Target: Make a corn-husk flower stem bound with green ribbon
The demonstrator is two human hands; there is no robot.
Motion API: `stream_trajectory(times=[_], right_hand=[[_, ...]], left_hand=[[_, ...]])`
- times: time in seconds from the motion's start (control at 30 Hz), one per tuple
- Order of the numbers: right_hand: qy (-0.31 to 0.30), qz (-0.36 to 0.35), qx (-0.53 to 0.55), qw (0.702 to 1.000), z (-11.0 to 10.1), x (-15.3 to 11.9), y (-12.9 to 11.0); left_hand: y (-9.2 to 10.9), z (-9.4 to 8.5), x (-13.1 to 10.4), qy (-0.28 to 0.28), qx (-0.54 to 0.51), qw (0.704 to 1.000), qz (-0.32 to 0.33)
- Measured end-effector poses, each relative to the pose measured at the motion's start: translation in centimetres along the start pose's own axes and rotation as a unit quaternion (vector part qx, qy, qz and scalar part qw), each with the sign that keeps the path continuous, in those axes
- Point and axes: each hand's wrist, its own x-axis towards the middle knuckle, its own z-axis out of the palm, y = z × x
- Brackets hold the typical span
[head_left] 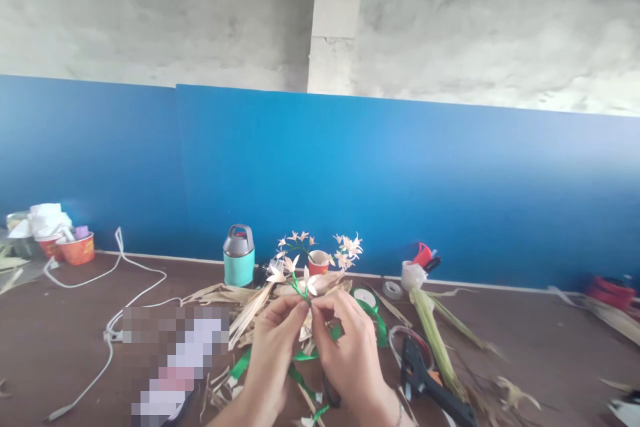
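Observation:
Low in the middle of the head view, my left hand (281, 333) and my right hand (345, 337) meet with fingertips pinched together. Both hold the green stem (300, 290) of a small spray with pale, pointed flowers (291, 265). The stem's lower end is hidden by my fingers. Just behind stands a red paper cup (319, 263), with more pale blossoms (349, 248) on green stems around it. Green ribbon (381, 327) and dry husks (250, 313) lie around and beneath my hands.
A turquoise flask (239, 260) stands behind left. A black glue gun (430, 380), tape roll (393, 289) and green stalks (435, 340) lie to the right. White cable (145, 290) and paper bowls (77, 248) are at left. A blue partition (400, 180) closes the table's back.

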Motion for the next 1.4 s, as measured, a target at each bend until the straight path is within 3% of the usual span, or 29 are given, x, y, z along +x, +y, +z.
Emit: stream_trajectory(times=[0.17, 0.63, 0.8, 0.9, 0.97, 1.03, 1.1, 1.17, 1.23, 1.3, 1.4], right_hand=[[-0.009, 0.023, -0.002, 1.000, 0.0, 0.0, -0.2], [-0.001, -0.055, -0.089, 0.994, 0.6, -0.4, 0.2], [-0.009, -0.061, -0.089, 0.994, 0.9, -0.6, 0.0], [-0.015, -0.010, -0.027, 0.999, 0.8, -0.4, 0.1], [-0.049, 0.093, 0.077, 0.991, 0.4, 0.0, 0.1], [-0.102, 0.230, 0.214, 0.944, 0.0, 0.5, 0.2], [-0.143, 0.346, 0.343, 0.862, -0.4, 0.9, 0.5], [-0.163, 0.417, 0.442, 0.777, -0.5, 1.2, 1.0], [-0.171, 0.444, 0.513, 0.715, -0.4, 1.3, 1.4], [-0.174, 0.438, 0.558, 0.683, -0.3, 1.2, 1.8], [-0.180, 0.402, 0.600, 0.668, -0.1, 1.0, 2.0]], left_hand=[[-0.2, -0.1, -0.1, 0.015, 0.029, 0.999, 0.025], [0.2, -0.4, 0.0, 0.013, 0.084, 0.996, -0.007], [0.1, -0.4, -0.2, 0.017, 0.080, 0.996, 0.022], [0.0, -0.5, 0.0, 0.016, 0.090, 0.994, 0.055], [0.0, -0.7, 0.3, 0.014, 0.101, 0.991, 0.081], [0.2, -0.8, 0.6, -0.002, 0.108, 0.989, 0.100], [0.5, -0.9, 0.8, -0.036, 0.113, 0.988, 0.103], [0.8, -0.9, 1.0, -0.080, 0.118, 0.986, 0.090], [1.0, -0.9, 1.1, -0.119, 0.118, 0.983, 0.068], [1.2, -0.9, 1.1, -0.144, 0.116, 0.982, 0.048], [1.4, -1.0, 1.1, -0.170, 0.098, 0.980, 0.021]])
